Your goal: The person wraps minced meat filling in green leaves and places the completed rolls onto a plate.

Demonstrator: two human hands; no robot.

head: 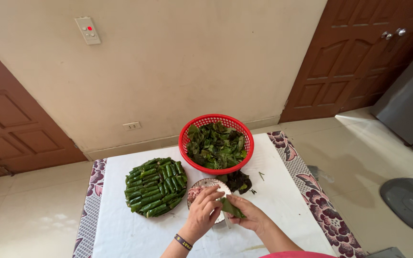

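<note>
1. Rolling a leaf (230,208) over the bowl (207,183) of pink filling, near table edge.
2. Best kept tight: tuck sides, roll firmly, match the rolls (156,187) on the plate.
3. Left hand (204,210): fingers curled, pinching the leaf from above.
4. Right hand (249,216): partly closed, cradling the leaf beneath.
5. Basket (185,138) of loose leaves just behind.

Food laid out on the white-covered surface (273,191)

Round plate of rolled green leaves (156,187) left; red plastic basket of loose leaves (216,143) behind right; small patterned bowl (205,187) between, before the basket.
</note>
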